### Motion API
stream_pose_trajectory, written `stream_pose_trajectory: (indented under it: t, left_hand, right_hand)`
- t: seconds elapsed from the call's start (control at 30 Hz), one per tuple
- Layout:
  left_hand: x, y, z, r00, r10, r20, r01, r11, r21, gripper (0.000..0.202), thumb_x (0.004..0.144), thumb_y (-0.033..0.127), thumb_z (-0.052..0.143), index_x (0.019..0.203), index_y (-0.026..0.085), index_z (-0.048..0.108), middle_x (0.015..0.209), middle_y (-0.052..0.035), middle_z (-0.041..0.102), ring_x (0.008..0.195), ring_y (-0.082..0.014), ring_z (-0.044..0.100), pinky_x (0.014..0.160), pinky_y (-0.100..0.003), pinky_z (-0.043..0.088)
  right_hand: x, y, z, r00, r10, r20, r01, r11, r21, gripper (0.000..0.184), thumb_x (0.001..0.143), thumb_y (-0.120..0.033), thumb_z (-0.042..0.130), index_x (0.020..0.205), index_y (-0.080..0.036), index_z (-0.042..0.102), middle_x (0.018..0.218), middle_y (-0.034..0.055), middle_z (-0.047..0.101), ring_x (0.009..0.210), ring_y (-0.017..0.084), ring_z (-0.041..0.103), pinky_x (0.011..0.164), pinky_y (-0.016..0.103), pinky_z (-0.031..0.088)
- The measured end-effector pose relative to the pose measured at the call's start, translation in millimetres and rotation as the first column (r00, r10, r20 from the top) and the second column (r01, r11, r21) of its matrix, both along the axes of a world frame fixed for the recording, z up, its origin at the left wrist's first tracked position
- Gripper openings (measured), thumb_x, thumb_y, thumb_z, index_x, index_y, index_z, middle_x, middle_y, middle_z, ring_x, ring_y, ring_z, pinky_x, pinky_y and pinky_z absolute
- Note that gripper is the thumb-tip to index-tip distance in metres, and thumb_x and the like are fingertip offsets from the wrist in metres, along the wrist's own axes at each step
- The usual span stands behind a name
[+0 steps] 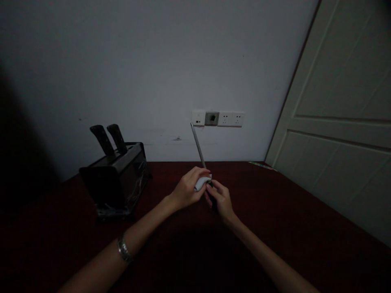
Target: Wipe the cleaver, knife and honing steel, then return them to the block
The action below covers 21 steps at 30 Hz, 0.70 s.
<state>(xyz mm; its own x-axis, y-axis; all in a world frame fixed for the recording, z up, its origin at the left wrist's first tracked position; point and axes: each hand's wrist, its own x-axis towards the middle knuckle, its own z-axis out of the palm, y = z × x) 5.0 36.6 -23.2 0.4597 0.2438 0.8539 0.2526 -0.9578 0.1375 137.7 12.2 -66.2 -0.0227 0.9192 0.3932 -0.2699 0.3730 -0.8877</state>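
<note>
My right hand (pixel 220 199) is closed around the black handle (pixel 213 196) of a long, thin metal blade or rod (pixel 198 145). It points up and slightly left, toward the wall; whether it is a knife or a sharpening steel is hard to tell. Pinched in my left hand (pixel 188 188) is a folded white cloth or tissue (pixel 201 183), at the base of the metal just above the handle. My left fingers wrap over the metal and partly hide it. The two hands nearly touch. A silver bracelet (pixel 124 249) circles my left wrist.
To the left on the dark red table (pixel 259 195) stands a dark knife block (pixel 122 175) with two black knife handles (pixel 104 139) sticking up. Behind are a pale wall with sockets (pixel 231 119) and, at right, a white panelled door (pixel 336 122). A thin printed strip (pixel 262 165) lies at the far edge.
</note>
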Motion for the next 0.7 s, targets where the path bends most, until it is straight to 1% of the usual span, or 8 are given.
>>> stream_pose_trajectory:
  t: [0.1, 0.2, 0.37, 0.53, 0.63, 0.7]
  left_hand:
    - [0, 1, -0.5, 0.998, 0.019, -0.055, -0.019, 1.0, 0.011, 0.028, 0.078, 0.011, 0.05, 0.105, 0.016, 0.046, 0.093, -0.0078, 0.056, 0.088, -0.017, 0.054, 0.077, -0.032, 0.048]
    - [-1, 2, -0.3, 0.998, 0.021, -0.052, -0.022, 1.0, -0.015, 0.023, 0.077, 0.01, 0.049, 0.1, 0.016, 0.047, 0.09, -0.0067, 0.055, 0.086, -0.0162, 0.054, 0.076, -0.031, 0.047]
    - [-4, 5, -1.4, 1.0, 0.03, 0.002, -0.029, 0.996, -0.083, 0.019, 0.076, 0.01, 0.05, 0.093, 0.017, 0.048, 0.085, -0.0045, 0.056, 0.08, -0.0142, 0.057, 0.072, -0.027, 0.048]
    - [-14, 19, -6.3, 0.998, 0.061, 0.01, -0.059, 0.99, -0.127, 0.023, 0.074, 0.008, 0.05, 0.095, 0.017, 0.047, 0.087, -0.0055, 0.059, 0.08, -0.0145, 0.06, 0.071, -0.026, 0.049]
    - [-16, 22, -7.0, 0.988, 0.102, 0.115, -0.081, 0.982, -0.17, 0.023, 0.075, 0.007, 0.05, 0.095, 0.017, 0.046, 0.088, -0.005, 0.06, 0.082, -0.0144, 0.062, 0.071, -0.025, 0.05]
    - [-15, 19, -5.4, 0.973, 0.1, 0.207, -0.068, 0.986, -0.154, 0.026, 0.075, 0.007, 0.05, 0.098, 0.018, 0.045, 0.088, -0.0044, 0.06, 0.083, -0.0139, 0.062, 0.07, -0.024, 0.05]
  right_hand:
    - [2, 1, -0.6, 0.999, -0.035, 0.04, 0.033, 0.999, 0.04, 0.018, 0.076, -0.033, 0.058, 0.07, -0.016, 0.052, 0.046, -0.0068, 0.045, 0.034, 0.004, 0.035, 0.033, 0.017, 0.024]
    - [2, 1, -0.7, 0.999, -0.017, 0.034, 0.015, 0.999, 0.045, 0.018, 0.076, -0.032, 0.057, 0.069, -0.016, 0.052, 0.046, -0.0066, 0.045, 0.034, 0.004, 0.035, 0.033, 0.017, 0.023]
    - [2, -1, 2.4, 0.996, 0.073, -0.041, -0.074, 0.997, -0.025, 0.019, 0.075, -0.034, 0.057, 0.071, -0.016, 0.052, 0.045, -0.0063, 0.046, 0.031, 0.004, 0.035, 0.03, 0.017, 0.023]
    - [5, -1, 8.0, 0.989, 0.109, -0.1, -0.117, 0.99, -0.081, 0.022, 0.074, -0.036, 0.056, 0.08, -0.014, 0.055, 0.047, -0.0054, 0.049, 0.03, 0.004, 0.035, 0.029, 0.016, 0.025]
    - [4, 0, 7.9, 0.99, 0.107, -0.092, -0.114, 0.991, -0.072, 0.023, 0.074, -0.036, 0.057, 0.08, -0.014, 0.055, 0.046, -0.0051, 0.049, 0.029, 0.005, 0.036, 0.029, 0.016, 0.025]
    - [3, 1, 6.3, 0.992, 0.101, -0.07, -0.106, 0.992, -0.065, 0.023, 0.074, -0.036, 0.057, 0.079, -0.013, 0.055, 0.045, -0.0049, 0.05, 0.029, 0.005, 0.037, 0.029, 0.016, 0.025]
